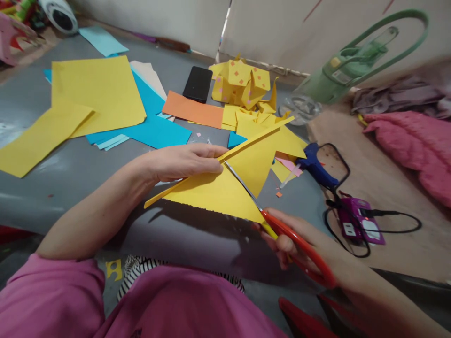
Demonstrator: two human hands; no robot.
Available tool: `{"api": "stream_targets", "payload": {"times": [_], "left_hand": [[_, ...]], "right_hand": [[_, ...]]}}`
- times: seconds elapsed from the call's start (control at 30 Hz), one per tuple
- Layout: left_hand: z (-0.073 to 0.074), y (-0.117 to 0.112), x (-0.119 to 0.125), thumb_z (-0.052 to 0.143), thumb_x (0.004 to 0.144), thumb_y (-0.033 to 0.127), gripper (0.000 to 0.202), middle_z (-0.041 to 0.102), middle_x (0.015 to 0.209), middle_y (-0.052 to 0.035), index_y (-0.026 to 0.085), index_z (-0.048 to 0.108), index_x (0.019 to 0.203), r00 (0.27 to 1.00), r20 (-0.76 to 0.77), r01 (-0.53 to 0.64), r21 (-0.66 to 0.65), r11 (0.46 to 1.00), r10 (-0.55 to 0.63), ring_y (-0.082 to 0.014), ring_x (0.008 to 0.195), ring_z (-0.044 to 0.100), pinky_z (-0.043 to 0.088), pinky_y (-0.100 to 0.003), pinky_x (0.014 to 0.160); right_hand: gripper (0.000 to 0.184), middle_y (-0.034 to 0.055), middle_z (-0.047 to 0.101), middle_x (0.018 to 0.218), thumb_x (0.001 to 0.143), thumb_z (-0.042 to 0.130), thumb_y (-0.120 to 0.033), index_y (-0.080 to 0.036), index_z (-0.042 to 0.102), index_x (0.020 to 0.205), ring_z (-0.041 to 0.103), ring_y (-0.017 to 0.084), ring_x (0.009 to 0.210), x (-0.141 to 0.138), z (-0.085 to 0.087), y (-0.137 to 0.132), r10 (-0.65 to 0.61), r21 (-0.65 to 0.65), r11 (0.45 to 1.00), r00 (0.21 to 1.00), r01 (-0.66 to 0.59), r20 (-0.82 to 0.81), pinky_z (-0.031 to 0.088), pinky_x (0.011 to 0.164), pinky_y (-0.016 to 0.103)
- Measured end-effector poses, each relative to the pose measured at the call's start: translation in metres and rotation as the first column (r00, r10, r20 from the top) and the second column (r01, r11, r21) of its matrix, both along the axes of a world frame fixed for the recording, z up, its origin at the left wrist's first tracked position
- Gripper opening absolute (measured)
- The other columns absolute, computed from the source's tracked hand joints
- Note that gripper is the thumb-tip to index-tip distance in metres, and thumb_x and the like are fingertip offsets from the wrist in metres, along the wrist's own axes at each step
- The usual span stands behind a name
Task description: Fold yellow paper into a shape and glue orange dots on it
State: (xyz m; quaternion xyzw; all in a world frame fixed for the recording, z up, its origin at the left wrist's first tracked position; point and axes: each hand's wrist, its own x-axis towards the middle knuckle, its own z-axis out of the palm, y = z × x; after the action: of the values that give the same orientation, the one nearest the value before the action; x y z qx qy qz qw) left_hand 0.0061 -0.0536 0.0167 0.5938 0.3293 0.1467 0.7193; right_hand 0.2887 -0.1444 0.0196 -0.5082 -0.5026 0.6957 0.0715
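Observation:
My left hand pinches a large yellow sheet of paper near a long folded strip along its edge. The sheet hangs over the near side of the grey table. In my right hand is a pair of scissors with red and yellow handles. Its blade lies across the paper, with the tip close to my left fingertips. A cut line splits the sheet along the blade. Part of the second blade is hidden by the paper.
Yellow sheets and blue sheets lie to the left. Behind are an orange strip, a black phone and a spotted yellow paper model. At right are a blue glue gun, a purple power adapter and a green bottle.

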Motion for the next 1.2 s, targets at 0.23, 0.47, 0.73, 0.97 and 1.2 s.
{"api": "stream_targets", "payload": {"times": [0.23, 0.47, 0.73, 0.97, 1.2], "left_hand": [[-0.001, 0.0, 0.0, 0.052, 0.09, 0.03, 0.047, 0.076, 0.102, -0.001, 0.032, 0.059, 0.137, 1.0, -0.027, 0.0, 0.074, 0.997, 0.002, -0.015, 0.083, 0.071, 0.054, -0.022, 0.07], [-0.004, 0.001, 0.0, 0.053, 0.09, 0.031, 0.05, 0.076, 0.102, -0.0006, 0.033, 0.056, 0.14, 1.0, -0.021, -0.012, 0.043, 0.999, 0.013, -0.0157, 0.083, 0.071, 0.056, -0.024, 0.073], [0.006, -0.007, 0.0, 0.062, 0.083, 0.03, 0.048, 0.077, 0.097, 0.0021, 0.032, 0.063, 0.131, 0.986, -0.066, -0.156, -0.077, 0.985, 0.151, -0.0173, 0.08, 0.073, 0.059, -0.024, 0.069], [0.015, -0.005, -0.007, 0.07, 0.078, 0.027, 0.044, 0.077, 0.098, 0.0002, 0.029, 0.069, 0.122, 0.974, -0.057, -0.224, -0.106, 0.969, 0.219, -0.0199, 0.079, 0.075, 0.059, -0.026, 0.064], [0.01, -0.001, -0.009, 0.066, 0.087, 0.045, 0.036, 0.077, 0.106, -0.0073, 0.024, 0.07, 0.116, 0.937, -0.091, -0.34, -0.026, 0.94, 0.337, -0.0208, 0.083, 0.074, 0.059, -0.027, 0.062]], "right_hand": [[0.044, -0.0051, 0.05, 0.072, 0.076, 0.073, -0.056, -0.02, 0.057, 0.093, 0.046, 0.006, 0.051, -0.001, -0.001, 0.001, -0.039, -0.028, 0.999, 0.999, 0.039, -0.027, 0.047, 0.044, 0.018], [0.036, -0.0047, 0.051, 0.076, 0.081, 0.071, -0.049, -0.02, 0.057, 0.096, 0.045, 0.005, 0.051, 0.004, -0.008, 0.002, -0.052, -0.062, 0.997, 0.998, 0.05, -0.04, 0.047, 0.044, 0.017], [0.034, -0.0047, 0.05, 0.071, 0.081, 0.067, -0.052, -0.022, 0.055, 0.091, 0.045, 0.008, 0.051, 0.008, 0.004, 0.0, 0.046, 0.067, 0.996, 0.983, -0.059, 0.176, 0.045, 0.048, 0.022], [0.052, 0.0047, 0.065, 0.078, 0.068, 0.07, -0.063, -0.022, 0.063, 0.099, 0.061, 0.025, 0.067, 0.036, 0.02, 0.016, -0.108, 0.447, 0.837, 0.707, -0.314, 0.699, 0.046, 0.06, 0.034], [0.041, 0.0173, 0.071, 0.093, 0.088, 0.056, -0.049, -0.014, 0.064, 0.108, 0.068, 0.037, 0.084, 0.061, -0.014, 0.03, -0.315, 0.51, 0.659, 0.413, -0.553, 0.855, 0.05, 0.065, 0.043]]}}
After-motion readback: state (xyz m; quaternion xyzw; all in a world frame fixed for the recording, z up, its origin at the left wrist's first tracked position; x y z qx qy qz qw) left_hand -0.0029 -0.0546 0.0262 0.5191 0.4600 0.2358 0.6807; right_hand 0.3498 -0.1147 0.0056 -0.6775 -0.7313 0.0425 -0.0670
